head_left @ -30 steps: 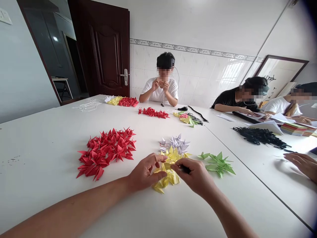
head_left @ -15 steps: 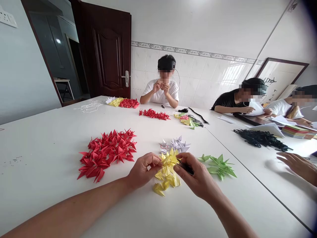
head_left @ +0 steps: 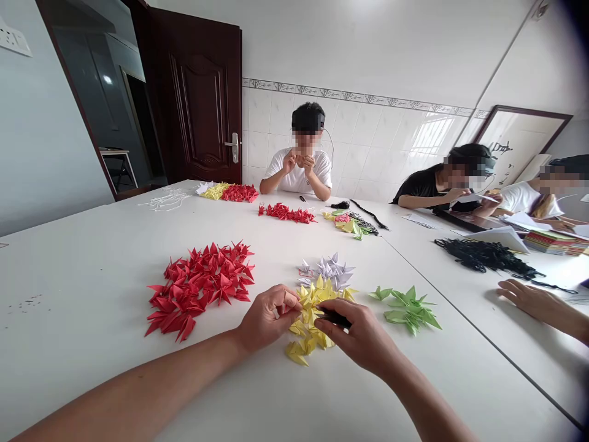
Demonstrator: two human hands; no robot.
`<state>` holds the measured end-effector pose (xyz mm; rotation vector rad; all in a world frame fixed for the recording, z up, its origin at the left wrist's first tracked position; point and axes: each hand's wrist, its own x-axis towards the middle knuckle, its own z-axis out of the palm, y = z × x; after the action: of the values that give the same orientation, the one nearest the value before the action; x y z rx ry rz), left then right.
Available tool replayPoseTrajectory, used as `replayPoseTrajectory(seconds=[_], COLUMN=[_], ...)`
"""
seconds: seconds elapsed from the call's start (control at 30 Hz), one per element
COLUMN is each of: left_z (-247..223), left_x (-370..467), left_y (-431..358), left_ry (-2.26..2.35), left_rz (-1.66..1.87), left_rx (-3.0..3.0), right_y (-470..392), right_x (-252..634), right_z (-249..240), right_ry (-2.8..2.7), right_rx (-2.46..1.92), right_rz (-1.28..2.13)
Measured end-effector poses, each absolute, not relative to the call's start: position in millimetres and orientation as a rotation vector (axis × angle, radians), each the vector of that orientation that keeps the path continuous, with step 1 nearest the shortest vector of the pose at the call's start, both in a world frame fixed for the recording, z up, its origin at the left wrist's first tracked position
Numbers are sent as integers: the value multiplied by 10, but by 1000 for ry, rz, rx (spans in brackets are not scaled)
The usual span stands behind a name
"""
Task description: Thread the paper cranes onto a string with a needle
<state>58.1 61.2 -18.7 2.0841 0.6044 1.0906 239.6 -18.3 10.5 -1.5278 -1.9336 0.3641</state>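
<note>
My left hand (head_left: 267,316) is pinched at the left edge of a pile of yellow folded paper cranes (head_left: 313,337). What lies between its fingertips is too small to make out. My right hand (head_left: 363,334) grips a slim tool with a black handle (head_left: 335,317), its tip pointing at my left fingertips. The tool's exact kind is hidden by my fingers. Just behind the yellow pile sit pale lilac-white cranes (head_left: 334,270). Green cranes (head_left: 409,310) lie to the right of my right hand, and a large heap of red cranes (head_left: 200,282) is off to the left.
A co-worker's hand (head_left: 538,304) rests on the table at right, near a bundle of black cords (head_left: 488,255). Across the table a person (head_left: 299,169) sits behind a row of red cranes (head_left: 288,213). Two others sit at right with papers. White strings (head_left: 165,199) lie far left.
My right hand has shifted left with the tool, bringing its tip closer to my left fingertips. The co-worker's hand at right has moved left on the table. A person at right has lowered a paper.
</note>
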Motion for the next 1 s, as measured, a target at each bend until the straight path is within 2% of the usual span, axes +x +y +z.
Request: replayPoseTrajectory(seconds=[1.0], left_z=[-199], left_x=[578], left_y=[601], left_ry=[564], left_rz=[1085], left_rx=[2131], right_y=[-183], right_x=[2367], right_z=[93], right_ry=[-2018], right_rx=[-1500], right_rz=[290])
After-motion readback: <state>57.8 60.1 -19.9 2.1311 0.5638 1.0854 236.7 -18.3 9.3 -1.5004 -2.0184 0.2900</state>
